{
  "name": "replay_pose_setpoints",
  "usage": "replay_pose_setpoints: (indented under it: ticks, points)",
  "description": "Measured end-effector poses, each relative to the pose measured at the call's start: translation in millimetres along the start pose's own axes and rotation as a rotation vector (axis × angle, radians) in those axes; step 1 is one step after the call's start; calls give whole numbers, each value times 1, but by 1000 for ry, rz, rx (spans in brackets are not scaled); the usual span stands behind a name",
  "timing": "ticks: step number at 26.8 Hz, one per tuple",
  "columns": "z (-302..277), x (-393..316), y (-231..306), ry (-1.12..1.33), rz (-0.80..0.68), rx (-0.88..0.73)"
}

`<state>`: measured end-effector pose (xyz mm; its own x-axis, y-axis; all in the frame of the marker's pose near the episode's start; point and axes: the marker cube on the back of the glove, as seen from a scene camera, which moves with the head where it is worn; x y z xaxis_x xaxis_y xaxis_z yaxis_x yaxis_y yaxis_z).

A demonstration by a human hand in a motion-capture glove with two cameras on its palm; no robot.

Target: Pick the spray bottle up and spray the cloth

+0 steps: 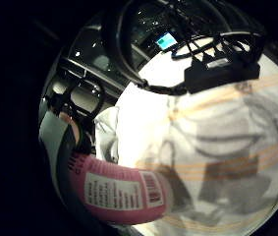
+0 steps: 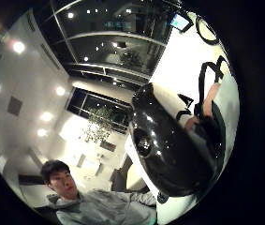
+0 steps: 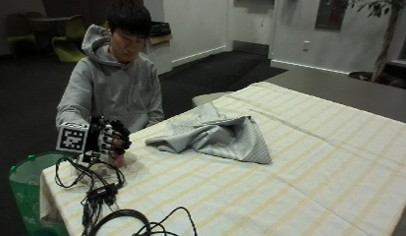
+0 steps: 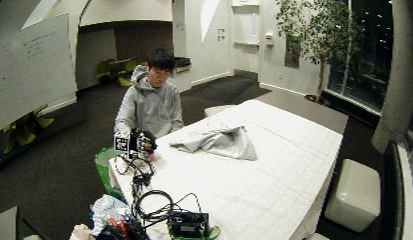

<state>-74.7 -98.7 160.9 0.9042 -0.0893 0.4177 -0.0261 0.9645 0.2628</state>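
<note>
You are in an office common room after dark: a whiteboard [image 4: 29, 62] leans at one wall, a potted tree [image 4: 312, 35] stands by tall dark windows [image 4: 372, 50], and recessed ceiling lights [image 2: 18, 47] shine over the long table [image 4: 286, 170] and the padded stool [image 4: 356, 192] beside it.

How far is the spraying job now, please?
Done: the gloved right hand has its fingers curled round the pink spray bottle near the table's corner. In hand: holding it. Left: aiming at the crumpled grey cloth, lying apart, and spraying.
</note>
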Motion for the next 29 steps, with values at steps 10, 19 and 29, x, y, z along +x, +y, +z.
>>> replay_pose_setpoints:
  ticks: [10,19,29]
  points:
    - [23,-27,-59,178,-198,-7]
    - [41,-100,-92,423,-83,-236]
    - [65,-175,-119,816,-243,-421]
